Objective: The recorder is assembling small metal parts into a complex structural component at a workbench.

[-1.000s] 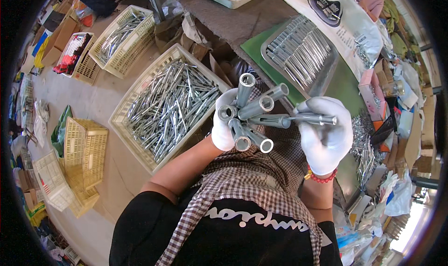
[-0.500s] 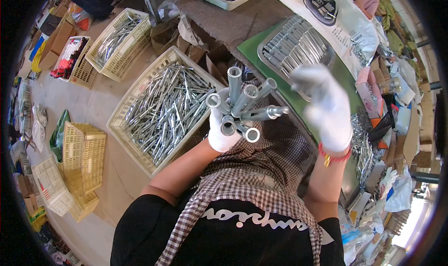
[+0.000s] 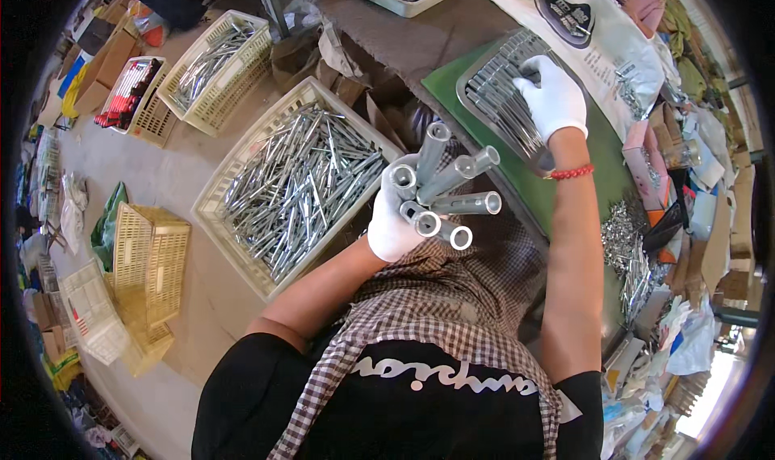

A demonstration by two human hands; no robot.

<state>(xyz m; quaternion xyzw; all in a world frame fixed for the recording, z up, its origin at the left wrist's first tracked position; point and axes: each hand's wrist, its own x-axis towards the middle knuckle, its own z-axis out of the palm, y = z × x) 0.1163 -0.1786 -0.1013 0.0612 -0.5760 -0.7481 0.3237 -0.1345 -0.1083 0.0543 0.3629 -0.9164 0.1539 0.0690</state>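
White gloves cover both of my hands. My left hand (image 3: pixel 393 223) is wrapped round a bundle of several silver metal tubes (image 3: pixel 444 179), their round ends fanning upward and to the right. Over a metal tray (image 3: pixel 463 98) on the right, my right hand (image 3: pixel 555 98) reaches down with curved fingers, thumb and forefinger apart. Its fingertips are at the rows of slim silver metal rods (image 3: pixel 504 109) in that tray. Between them I see nothing gripped. A red bead bracelet (image 3: pixel 571 172) circles my right wrist.
A cream plastic crate (image 3: pixel 211 204) heaped with metal rods stands left of my left hand. Farther left are another rod-filled crate (image 3: pixel 219 117) and a yellowish crate (image 3: pixel 152 254). The tray rests on a green board (image 3: pixel 567 210); loose metal parts (image 3: pixel 622 238) lie near its right edge.
My right hand has moved up and away from near the bundle to the tray. A stepped rod end that stuck out of one tube no longer shows. The bundle has shifted slightly right.
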